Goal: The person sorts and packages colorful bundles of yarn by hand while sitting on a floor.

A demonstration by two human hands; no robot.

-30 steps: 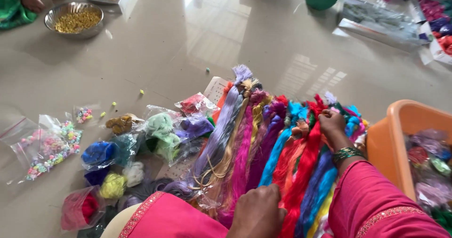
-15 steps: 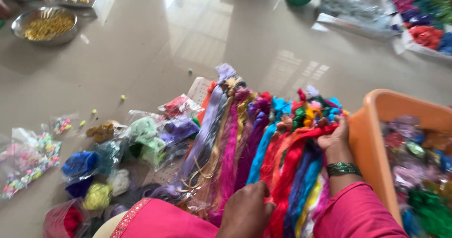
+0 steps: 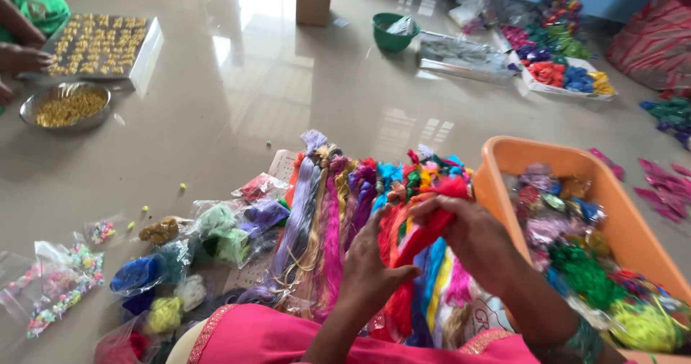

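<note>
The person's 2 bare hands meet low in the view. The left hand reaches up, fingers spread and half curled. The right hand is clenched, knuckles up, with a green bangle on its wrist.

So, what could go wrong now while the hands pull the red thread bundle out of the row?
1. The right hand grips the red skein, which lies close among the other coloured skeins; lifting it may drag or tangle them.
2. Loose beads lie on the floor; a sweeping skein could scatter them.
3. The left hand presses the row; letting go may disorder it.
</note>
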